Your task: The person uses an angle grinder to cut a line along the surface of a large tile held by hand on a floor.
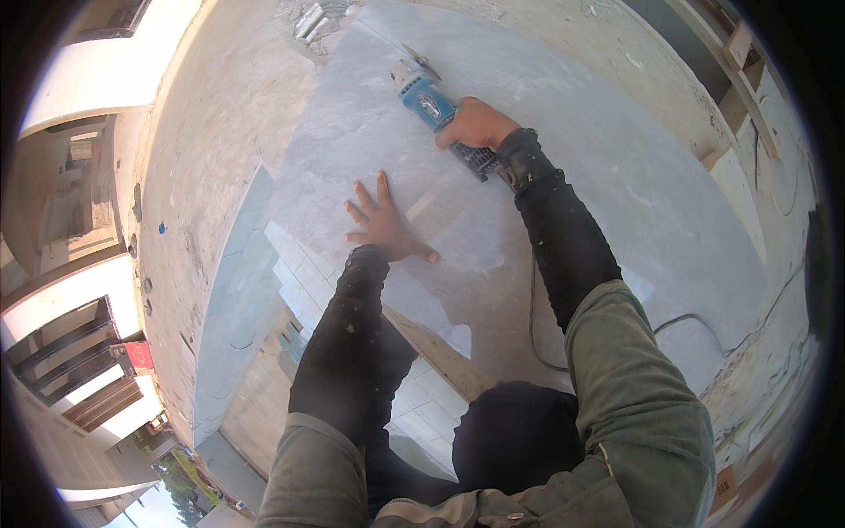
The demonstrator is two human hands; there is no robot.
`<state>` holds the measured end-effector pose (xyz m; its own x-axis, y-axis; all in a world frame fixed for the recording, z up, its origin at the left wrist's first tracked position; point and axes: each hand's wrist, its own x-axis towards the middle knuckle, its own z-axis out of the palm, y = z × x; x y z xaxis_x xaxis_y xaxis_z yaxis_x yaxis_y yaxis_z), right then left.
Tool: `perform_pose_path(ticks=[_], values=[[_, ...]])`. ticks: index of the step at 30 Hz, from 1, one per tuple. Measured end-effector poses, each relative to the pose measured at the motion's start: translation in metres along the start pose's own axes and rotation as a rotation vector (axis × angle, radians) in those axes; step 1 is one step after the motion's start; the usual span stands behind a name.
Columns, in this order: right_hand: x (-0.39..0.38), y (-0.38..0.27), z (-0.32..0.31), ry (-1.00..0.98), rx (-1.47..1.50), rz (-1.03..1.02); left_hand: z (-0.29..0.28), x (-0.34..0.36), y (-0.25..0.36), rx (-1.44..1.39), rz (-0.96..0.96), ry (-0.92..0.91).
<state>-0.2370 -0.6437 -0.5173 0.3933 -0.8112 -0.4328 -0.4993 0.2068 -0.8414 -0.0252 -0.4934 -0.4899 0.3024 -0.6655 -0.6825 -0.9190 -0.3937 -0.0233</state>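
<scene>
A teal angle grinder [429, 104] is gripped by its body in my right hand [480, 125]. Its disc [421, 62] sits at the far edge of a large grey slab [563, 106], where a thin straight line runs off toward the upper left. Whether the disc touches the slab I cannot tell. My left hand [383, 222] lies flat on the slab with its fingers spread, nearer to me than the grinder. Dust covers much of the slab's surface.
The grinder's dark cord [534, 321] loops over the slab beside my right arm. Pale tiles [233, 255] lie at the left, near the slab's edge. Broken scraps [310, 22] are on the dusty floor at the far side. Wooden boards [748, 88] stand at the right.
</scene>
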Motion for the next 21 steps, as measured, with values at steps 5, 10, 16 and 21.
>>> perform_pose_path(ticks=[5,10,16,21], values=[[-0.004,0.003,0.002,0.034,-0.013,-0.008,0.001,-0.001,-0.001,-0.017,0.018,0.029],[0.003,-0.003,-0.001,-0.008,0.035,0.01,0.003,-0.001,-0.001,-0.019,0.012,0.035],[0.027,-0.011,-0.002,-0.042,0.058,0.003,0.005,0.001,-0.002,-0.012,0.023,0.042],[0.039,-0.014,-0.004,-0.079,0.045,-0.012,0.005,0.003,0.001,0.017,-0.001,0.027]])
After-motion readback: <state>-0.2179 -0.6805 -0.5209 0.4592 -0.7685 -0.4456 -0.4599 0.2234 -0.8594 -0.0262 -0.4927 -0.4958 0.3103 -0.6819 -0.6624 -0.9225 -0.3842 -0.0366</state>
